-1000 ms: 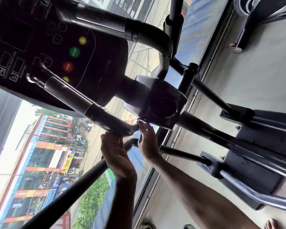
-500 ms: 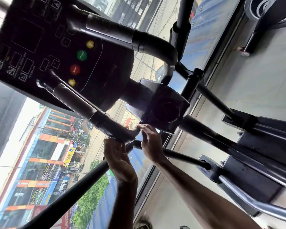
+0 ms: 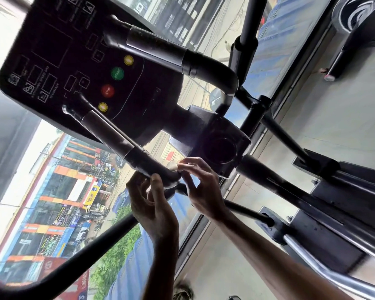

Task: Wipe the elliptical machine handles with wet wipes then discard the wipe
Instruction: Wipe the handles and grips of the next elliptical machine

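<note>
The elliptical's lower fixed handle (image 3: 126,146) runs down from the black console (image 3: 74,68) to a bend at the centre. My left hand (image 3: 154,206) reaches up from below, with its fingers and thumb curled against the underside of that bend. My right hand (image 3: 204,189) comes in from the right, and its fingertips pinch a small pale scrap, seemingly the wet wipe (image 3: 175,167), against the bend. Most of the wipe is hidden. The upper fixed handle (image 3: 182,57) curves over the console untouched.
The view is strongly tilted. A long moving arm bar (image 3: 78,256) crosses below my left hand. The machine's hub (image 3: 221,148) and pedal rails (image 3: 333,191) lie to the right over the pale floor (image 3: 344,105). A big window (image 3: 52,191) faces a street.
My right fingertips have shifted left from the hub's edge onto the handle's bend. My left hand's fingers have spread a little under the handle. The camera has drifted slightly.
</note>
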Tool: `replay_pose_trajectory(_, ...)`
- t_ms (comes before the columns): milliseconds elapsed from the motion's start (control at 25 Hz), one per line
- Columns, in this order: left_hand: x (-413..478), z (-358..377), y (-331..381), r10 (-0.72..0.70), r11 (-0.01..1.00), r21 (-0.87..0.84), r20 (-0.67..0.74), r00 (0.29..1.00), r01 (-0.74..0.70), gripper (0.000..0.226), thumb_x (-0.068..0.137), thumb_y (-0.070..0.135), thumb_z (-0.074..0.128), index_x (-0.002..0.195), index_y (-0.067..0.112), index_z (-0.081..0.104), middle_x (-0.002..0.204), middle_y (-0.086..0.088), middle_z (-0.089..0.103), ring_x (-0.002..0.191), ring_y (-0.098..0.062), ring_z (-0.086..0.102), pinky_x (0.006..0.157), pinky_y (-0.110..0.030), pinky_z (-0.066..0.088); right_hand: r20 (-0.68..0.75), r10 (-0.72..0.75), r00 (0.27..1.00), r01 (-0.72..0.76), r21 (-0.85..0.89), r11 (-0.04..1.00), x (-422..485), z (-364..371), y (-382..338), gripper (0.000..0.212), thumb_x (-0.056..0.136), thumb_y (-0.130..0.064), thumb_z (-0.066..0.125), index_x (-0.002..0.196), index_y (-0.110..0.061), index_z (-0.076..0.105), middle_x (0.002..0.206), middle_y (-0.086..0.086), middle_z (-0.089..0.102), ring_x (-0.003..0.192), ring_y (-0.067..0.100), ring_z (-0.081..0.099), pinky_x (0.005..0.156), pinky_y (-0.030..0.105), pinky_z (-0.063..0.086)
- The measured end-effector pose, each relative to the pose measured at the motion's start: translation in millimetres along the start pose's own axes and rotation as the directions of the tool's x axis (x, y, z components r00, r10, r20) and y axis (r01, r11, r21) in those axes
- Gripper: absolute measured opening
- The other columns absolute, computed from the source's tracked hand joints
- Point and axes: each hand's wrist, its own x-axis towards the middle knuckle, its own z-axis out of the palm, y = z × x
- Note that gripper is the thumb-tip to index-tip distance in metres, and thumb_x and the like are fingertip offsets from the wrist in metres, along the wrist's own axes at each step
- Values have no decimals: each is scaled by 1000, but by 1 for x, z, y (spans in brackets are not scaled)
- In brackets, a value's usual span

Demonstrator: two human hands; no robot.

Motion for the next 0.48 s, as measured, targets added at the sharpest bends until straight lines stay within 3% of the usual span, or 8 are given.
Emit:
replay_pose_trajectory(120, -2, 0, 11, -36, 996, 81, -4, 999, 37, 16, 101, -8, 52, 115, -8, 59, 90, -9, 67, 74, 6, 66, 62, -7, 48, 75, 22, 997, -3, -236, 972, 8, 10, 23, 18, 97, -13, 69, 112, -13, 79, 111, 0, 71, 101, 19, 63, 88, 25, 52)
replay_pose_trajectory(200, 0, -1, 15, -38, 994, 100, -11, 999, 39, 13, 101, -5, 55, 112, -10, 59, 93, -19, 67, 74, -1, 65, 61, -8, 49, 129, 91, 987, -54, -267, 962, 11, 13, 28, 20, 97, -12, 70, 115, -13, 79, 106, -1, 73, 99, 20, 64, 88, 27, 53)
replay_pose_trajectory(320, 0, -3, 19, -28, 990, 136, -6, 1000, 28, 18, 99, 2, 57, 109, -13, 57, 90, -22, 66, 72, -2, 64, 60, -8, 49, 119, 139, 983, -129, -89, 988, 12, -1, 6, 17, 98, -13, 69, 111, -12, 79, 102, -2, 74, 92, 10, 70, 84, 30, 58)
replay_pose_trajectory(400, 0, -2, 21, -32, 985, 169, -20, 999, 35, 12, 101, -2, 56, 108, -12, 57, 85, -15, 64, 69, 4, 65, 60, -7, 48, 79, 111, 991, -115, 53, 992, 7, -14, -12, 15, 98, -15, 70, 108, -12, 80, 101, -5, 74, 91, 5, 71, 83, 25, 59)
replay_pose_trajectory(480, 0, 0, 23, -31, 981, 190, -27, 999, 36, 9, 101, -4, 56, 107, -10, 59, 84, -7, 64, 70, 6, 65, 61, -5, 47, 68, 63, 996, -69, 87, 994, 1, -19, -22, 14, 98, -17, 70, 107, -13, 80, 102, -5, 75, 92, 4, 71, 83, 23, 58)
